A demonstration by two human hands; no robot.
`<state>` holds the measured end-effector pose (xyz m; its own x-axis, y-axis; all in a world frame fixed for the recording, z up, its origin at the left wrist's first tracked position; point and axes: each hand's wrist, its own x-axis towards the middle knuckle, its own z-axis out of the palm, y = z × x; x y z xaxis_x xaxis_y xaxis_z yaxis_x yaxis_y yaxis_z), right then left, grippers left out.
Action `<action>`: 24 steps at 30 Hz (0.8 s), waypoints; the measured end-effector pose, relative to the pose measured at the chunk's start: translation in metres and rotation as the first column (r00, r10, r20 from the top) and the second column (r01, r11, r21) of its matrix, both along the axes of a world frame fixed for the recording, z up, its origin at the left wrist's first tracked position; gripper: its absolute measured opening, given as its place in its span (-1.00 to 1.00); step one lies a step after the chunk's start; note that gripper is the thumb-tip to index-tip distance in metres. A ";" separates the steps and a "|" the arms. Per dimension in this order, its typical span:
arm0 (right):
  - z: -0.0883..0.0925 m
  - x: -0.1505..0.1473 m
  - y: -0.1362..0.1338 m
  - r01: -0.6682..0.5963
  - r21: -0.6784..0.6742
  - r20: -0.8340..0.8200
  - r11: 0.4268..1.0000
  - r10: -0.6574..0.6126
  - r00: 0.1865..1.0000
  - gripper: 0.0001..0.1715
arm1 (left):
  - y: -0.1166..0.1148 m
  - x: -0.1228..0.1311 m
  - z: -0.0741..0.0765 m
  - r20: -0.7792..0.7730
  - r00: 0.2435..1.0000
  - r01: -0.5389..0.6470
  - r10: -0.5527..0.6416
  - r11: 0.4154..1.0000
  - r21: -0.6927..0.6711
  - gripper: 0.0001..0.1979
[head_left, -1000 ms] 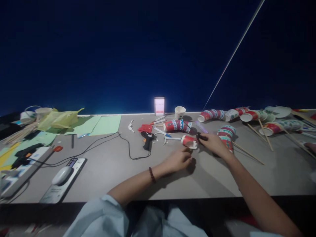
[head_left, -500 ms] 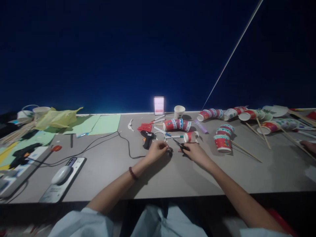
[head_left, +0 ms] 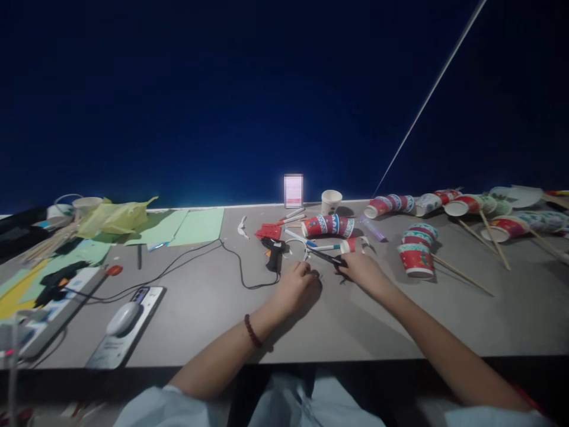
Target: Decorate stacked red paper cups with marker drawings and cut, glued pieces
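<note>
My right hand is closed round the handles of black scissors, whose blades point left toward my other hand. My left hand rests low over the table with its fingers curled in. What its fingertips hold, if anything, is too small to make out. A thin white ring-shaped strip lies just beyond those fingertips. Left of it is a black glue gun with its cord. A cut red paper cup piece sits behind the scissors, partly covered by my right hand.
Joined patterned cups and a white cup stand behind. Cups on a stick and several more cup chains lie right. At left are green paper, a yellow bag, a power strip and a phone.
My left hand has turned palm down, its fingers now lower on the table. The scissors stay in my right hand. The view has shifted slightly, and another person's hand at the right edge is gone.
</note>
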<state>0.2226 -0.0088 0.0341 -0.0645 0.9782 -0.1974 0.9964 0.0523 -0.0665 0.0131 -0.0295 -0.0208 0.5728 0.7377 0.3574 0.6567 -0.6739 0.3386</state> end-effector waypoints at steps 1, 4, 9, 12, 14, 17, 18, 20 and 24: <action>0.002 -0.005 0.001 -0.023 0.009 0.023 1.000 0.023 0.999 -0.72 | 0.000 0.000 0.000 -0.022 1.000 -0.003 0.003 1.000 0.021 -0.80; 0.004 -0.018 0.004 -0.069 0.024 0.043 0.997 0.068 0.997 -0.70 | -0.001 0.001 0.002 -0.079 0.997 0.000 0.003 0.999 0.033 -0.77; 0.006 -0.031 0.012 -0.080 0.012 0.015 0.997 0.079 0.997 -0.76 | -0.001 0.002 -0.001 -0.101 0.995 0.025 -0.022 0.999 0.032 -0.78; 0.006 -0.034 0.015 -0.079 0.016 0.007 0.997 0.079 0.997 -0.80 | -0.001 0.002 -0.001 -0.088 0.995 0.046 -0.043 0.999 0.025 -0.78; 0.006 -0.037 0.017 -0.082 0.023 0.000 0.996 0.082 0.997 -0.80 | -0.003 0.001 0.001 -0.069 0.993 0.091 -0.091 0.996 0.007 -0.77; 0.006 -0.041 0.019 -0.094 0.024 -0.010 0.995 0.094 0.996 -0.79 | -0.006 0.000 0.003 -0.035 0.986 0.162 -0.162 0.987 -0.012 -0.71; 0.005 -0.042 0.020 -0.099 0.023 -0.014 0.995 0.099 0.995 -0.79 | -0.006 0.000 0.002 -0.019 0.986 0.167 -0.168 0.986 -0.007 -0.68; 0.004 -0.043 0.020 -0.113 0.025 -0.025 0.993 0.114 0.993 -0.79 | -0.005 0.000 -0.001 0.016 0.987 0.159 -0.159 0.987 0.012 -0.62; 0.003 -0.040 0.016 -0.152 0.049 -0.042 0.987 0.155 0.987 -0.77 | -0.003 0.002 -0.007 0.004 0.991 0.135 -0.135 0.990 0.033 -0.56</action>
